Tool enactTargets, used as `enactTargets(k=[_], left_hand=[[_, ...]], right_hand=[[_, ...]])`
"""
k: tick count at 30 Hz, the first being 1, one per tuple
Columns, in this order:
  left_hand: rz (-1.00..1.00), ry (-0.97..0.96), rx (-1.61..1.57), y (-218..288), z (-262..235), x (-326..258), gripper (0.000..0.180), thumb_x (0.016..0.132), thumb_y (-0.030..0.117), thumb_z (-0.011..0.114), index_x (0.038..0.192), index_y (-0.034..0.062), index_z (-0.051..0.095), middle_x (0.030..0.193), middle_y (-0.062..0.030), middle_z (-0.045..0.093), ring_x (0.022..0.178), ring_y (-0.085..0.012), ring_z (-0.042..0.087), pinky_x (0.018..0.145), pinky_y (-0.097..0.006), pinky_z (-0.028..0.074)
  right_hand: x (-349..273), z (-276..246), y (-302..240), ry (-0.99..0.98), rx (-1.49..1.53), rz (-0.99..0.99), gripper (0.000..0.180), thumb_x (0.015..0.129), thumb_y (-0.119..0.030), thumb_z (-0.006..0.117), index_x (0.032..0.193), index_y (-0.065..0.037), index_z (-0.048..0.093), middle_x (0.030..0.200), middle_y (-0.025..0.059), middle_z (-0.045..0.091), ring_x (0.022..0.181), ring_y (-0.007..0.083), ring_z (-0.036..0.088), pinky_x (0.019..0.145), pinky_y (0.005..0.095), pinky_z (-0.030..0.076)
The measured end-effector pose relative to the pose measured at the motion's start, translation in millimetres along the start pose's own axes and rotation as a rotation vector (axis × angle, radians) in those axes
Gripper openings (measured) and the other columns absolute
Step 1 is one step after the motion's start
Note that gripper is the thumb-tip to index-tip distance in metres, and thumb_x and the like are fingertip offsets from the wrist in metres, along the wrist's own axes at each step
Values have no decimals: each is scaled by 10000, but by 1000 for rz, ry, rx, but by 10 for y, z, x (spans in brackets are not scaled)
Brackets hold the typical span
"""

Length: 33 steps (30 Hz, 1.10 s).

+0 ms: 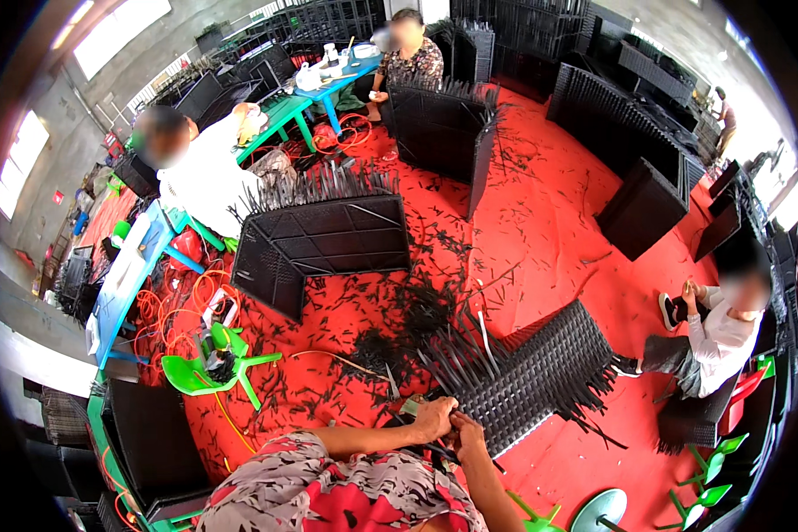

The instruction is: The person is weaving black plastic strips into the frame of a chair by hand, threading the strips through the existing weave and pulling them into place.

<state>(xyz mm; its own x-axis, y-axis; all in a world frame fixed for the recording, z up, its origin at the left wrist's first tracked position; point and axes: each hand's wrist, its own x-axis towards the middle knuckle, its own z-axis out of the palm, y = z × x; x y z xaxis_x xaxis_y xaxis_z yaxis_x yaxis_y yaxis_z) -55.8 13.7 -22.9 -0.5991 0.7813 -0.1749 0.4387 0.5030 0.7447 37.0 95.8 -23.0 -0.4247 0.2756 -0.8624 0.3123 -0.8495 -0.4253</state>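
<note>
Head view: a workshop with a red floor [559, 213], read from left to right.
Green stool [217, 363]: tipped on its side at the left, near orange cables [173, 310], well apart from the work.
Framed panel [324, 244]: stands on edge in mid-floor, loose strand ends bristling from its top, probably so both faces stay reachable.
Left hand [434, 417]: fingers curled shut on dark strands at the near edge of the woven panel [528, 372], seemingly to hold them taut.
Right hand [466, 434]: touching the left hand, fingers bent close at the same edge; what they pinch cannot be told.
Woven panel: lies flat on the floor just ahead of the person, its corner drawn to the hands, cut ends fringing its sides.
Seated person [714, 337]: on the floor at the right, apart from this panel.
</note>
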Motion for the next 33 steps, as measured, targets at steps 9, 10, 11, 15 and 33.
enactTargets(k=[9,10,11,15,33], left_hand=[[22,-228,-40,-105,-93,188,123,778,155,573,861,66,596,857,-136,628,836,-343,602,693,-441,474],[-3,-281,-11,-56,-122,222,124,759,138,560,830,41,591,821,-162,626,817,-364,602,692,-460,475],[-28,-333,19,-11,-157,244,128,740,122,547,798,15,586,785,-188,624,798,-384,602,691,-479,477],[24,-439,87,17,-261,339,141,704,114,574,799,10,583,802,-194,626,798,-385,607,685,-481,482],[139,-219,580,198,-1368,967,78,716,100,565,762,38,559,718,-165,618,694,-355,624,578,-457,486]], right_hand=[[-93,2,21,-84,301,26,88,826,-117,612,904,-79,625,619,2,484,431,98,372,393,233,296],[-60,-5,9,-69,320,74,38,829,-124,597,822,-88,589,598,-3,451,421,97,352,386,232,280],[-38,-3,10,-70,311,70,48,831,-129,591,806,-91,576,595,-3,446,421,96,352,385,233,278],[-99,23,-21,-76,282,74,99,840,-146,569,759,-102,530,585,-4,426,422,97,351,385,237,274],[-396,-87,-320,449,-670,-982,153,802,-54,582,939,-5,631,774,152,609,648,277,595,596,341,464]])
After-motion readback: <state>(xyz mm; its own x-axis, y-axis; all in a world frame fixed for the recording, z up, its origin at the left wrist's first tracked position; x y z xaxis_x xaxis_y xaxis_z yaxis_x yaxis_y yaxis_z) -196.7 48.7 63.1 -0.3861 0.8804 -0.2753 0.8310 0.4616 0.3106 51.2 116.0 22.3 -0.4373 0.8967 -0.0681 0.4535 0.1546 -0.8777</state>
